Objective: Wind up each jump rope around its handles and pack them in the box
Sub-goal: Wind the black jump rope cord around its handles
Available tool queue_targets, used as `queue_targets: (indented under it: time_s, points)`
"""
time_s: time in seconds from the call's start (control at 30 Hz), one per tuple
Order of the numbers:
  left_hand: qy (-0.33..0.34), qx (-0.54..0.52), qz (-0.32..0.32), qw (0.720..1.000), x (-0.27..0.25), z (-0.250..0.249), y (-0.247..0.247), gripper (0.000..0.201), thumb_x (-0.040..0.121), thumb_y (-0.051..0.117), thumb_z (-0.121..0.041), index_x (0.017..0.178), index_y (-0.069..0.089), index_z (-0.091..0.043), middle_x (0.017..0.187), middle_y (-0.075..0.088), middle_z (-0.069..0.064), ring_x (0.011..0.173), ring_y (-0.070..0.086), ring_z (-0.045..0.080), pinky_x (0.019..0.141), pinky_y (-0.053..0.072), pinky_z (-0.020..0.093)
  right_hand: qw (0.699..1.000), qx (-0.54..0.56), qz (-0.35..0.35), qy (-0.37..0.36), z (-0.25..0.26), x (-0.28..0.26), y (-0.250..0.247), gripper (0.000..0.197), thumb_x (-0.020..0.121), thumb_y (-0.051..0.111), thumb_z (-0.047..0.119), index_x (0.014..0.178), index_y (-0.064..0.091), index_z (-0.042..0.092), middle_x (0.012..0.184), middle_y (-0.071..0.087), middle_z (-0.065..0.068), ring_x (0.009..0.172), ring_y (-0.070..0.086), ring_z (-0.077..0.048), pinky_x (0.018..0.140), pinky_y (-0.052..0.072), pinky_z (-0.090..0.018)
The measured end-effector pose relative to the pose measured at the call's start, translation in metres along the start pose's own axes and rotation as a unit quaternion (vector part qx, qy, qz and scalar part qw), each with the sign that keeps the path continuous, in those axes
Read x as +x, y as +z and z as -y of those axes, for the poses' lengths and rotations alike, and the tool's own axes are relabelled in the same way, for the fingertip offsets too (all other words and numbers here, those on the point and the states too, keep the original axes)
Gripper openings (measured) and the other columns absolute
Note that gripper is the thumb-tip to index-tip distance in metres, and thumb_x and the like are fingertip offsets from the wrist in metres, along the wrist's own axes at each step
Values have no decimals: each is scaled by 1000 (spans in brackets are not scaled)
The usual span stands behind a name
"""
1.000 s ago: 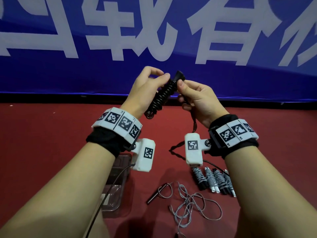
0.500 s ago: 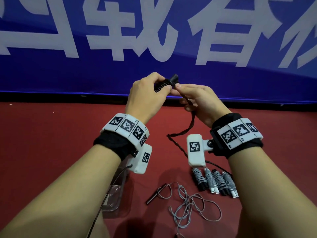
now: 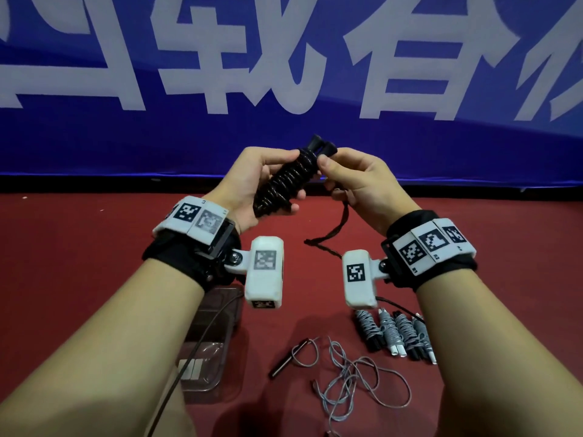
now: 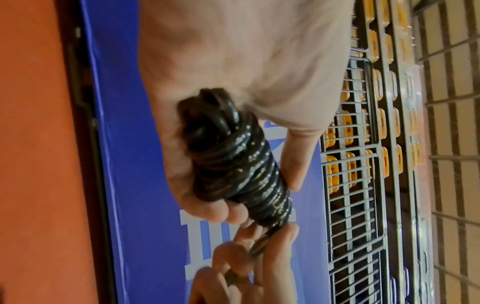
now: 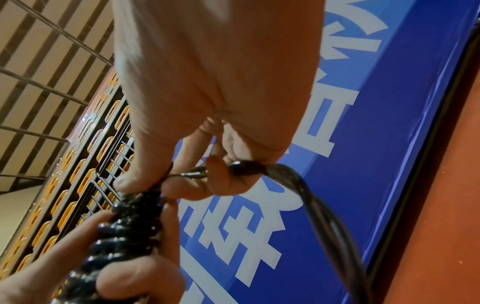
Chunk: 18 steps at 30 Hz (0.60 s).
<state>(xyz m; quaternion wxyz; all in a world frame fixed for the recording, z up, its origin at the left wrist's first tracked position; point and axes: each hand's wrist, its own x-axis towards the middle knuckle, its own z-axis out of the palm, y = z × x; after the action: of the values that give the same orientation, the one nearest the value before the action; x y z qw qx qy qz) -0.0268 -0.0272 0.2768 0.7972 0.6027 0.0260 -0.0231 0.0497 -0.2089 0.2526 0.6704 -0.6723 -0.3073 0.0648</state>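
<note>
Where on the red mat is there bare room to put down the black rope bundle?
Bare red mat lies left of the left hand, up to the blue banner. Crowded: wound grey ropes, loose grey rope and clear box nearest the person, and the black rope bundle trails its tail mid-mat.

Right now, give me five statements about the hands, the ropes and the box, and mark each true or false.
1. The left hand grips the wound black rope bundle. True.
2. The right hand is empty. False: it pinches the black rope's loose end.
3. The grey rope on the red surface is neatly wound. False: it lies loose and tangled.
4. Wound grey bundles lie side by side on the surface. True.
5. The black bundle sits in the clear box. False: it is held in the air.
</note>
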Motion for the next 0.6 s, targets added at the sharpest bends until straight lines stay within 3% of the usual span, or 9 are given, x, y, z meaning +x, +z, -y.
queue_targets:
  time_s: [0.1,0.2,0.3,0.37,0.5,0.57,0.6]
  points:
    - [-61,-97,49,992,-4,2,2,33,93,61,-29,112,69,-3,108,71,12,61,58,18,52,50,29,996,69,49,15,3,-1,4,33,89,66,46,114,70,24,87,64,9,70,49,-6,63,33,-23]
    - [-82,-140,106,981,-4,6,2,38,95,58,-35,109,72,-3,108,71,8,59,58,15,49,52,28,984,152,84,28,6,-2,10,45,83,60,52,116,70,23,78,53,6,58,40,-4,51,23,-18]
    - [-103,-159,123,974,0,7,3,39,93,59,-38,109,72,-4,109,70,7,60,60,15,50,56,30,988,146,53,13,6,-1,10,46,83,59,51,113,71,18,68,50,8,52,31,-5,55,16,-24]
    - [-116,-147,130,974,-1,5,8,43,95,56,-38,112,68,-1,103,71,11,64,63,17,52,58,30,987,156,21,17,4,-1,10,51,82,60,53,108,68,11,64,49,8,48,31,-3,50,20,-19]
    - [-65,-38,34,997,1,5,23,47,101,54,-39,120,67,2,98,72,13,68,66,22,55,58,31,974,215,-45,58,-3,-1,13,62,72,64,63,106,62,11,57,47,10,44,34,-2,45,23,-15]
    - [37,68,-42,996,6,9,25,47,96,62,-43,122,66,-3,98,75,9,72,68,21,62,58,34,970,222,-68,69,-4,0,15,58,72,69,63,103,61,14,63,49,9,46,38,-2,43,24,-14]
    - [104,142,-84,981,7,11,24,47,92,69,-45,121,64,-9,97,75,5,71,68,18,63,57,33,972,209,-82,73,-4,1,15,51,74,71,61,97,63,15,65,51,8,48,40,-2,42,25,-14]
